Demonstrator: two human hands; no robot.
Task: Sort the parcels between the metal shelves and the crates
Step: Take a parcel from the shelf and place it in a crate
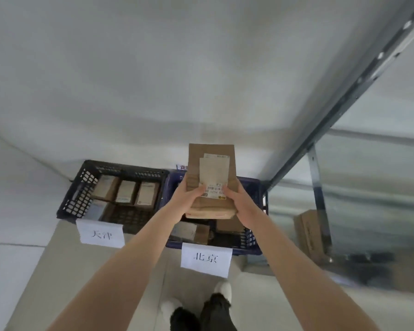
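While the metal shelf [330,115] rises right of the hands, the blue crate [250,240] lies directly beneath them. The parcel [212,177], its long axis pointing away, is gripped equally by the left hand [189,199] and right hand [238,201].

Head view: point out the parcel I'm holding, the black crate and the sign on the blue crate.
parcel [213,173]: head view, on its white label.
black crate [78,195]: head view, on its left perforated wall.
sign [206,259]: head view, centre of the paper.

Plain white wall [153,68], pale grey floor [10,271] with a thin seam, soft even light, faint shadows low down
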